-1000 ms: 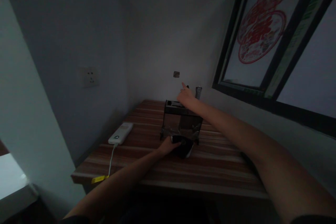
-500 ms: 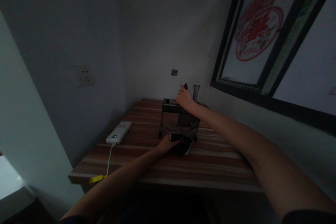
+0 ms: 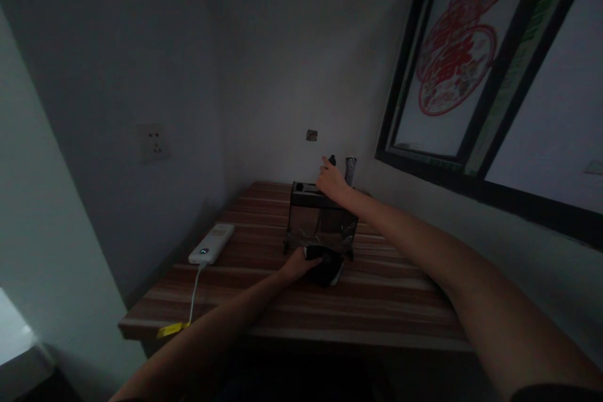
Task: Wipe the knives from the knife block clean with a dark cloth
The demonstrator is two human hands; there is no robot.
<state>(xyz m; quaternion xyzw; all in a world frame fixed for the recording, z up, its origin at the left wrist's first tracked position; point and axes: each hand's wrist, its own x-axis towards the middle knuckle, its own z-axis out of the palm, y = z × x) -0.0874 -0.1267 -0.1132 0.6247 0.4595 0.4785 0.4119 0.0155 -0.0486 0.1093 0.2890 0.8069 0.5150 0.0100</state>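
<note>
Pinching a black thing point(image 3: 326, 270) by its left side, the left hand point(image 3: 296, 266) has its thumb on top and is closed tight on it. Just past that grip stands a see-through box point(image 3: 311, 203) with a dark top. The right hand point(image 3: 332, 181) is over the top of the box, one finger poking out — I can't tell if it grips anything. By those fingers is a small black knob point(image 3: 332, 160), and just right of them a gray tube point(image 3: 350, 171) sticks up. Left of the left hand, well apart, a white power bank point(image 3: 212, 244) lies on the striped table point(image 3: 396, 320) — its cord point(image 3: 194, 295) runs toward a yellow tag point(image 3: 172, 330).
</note>
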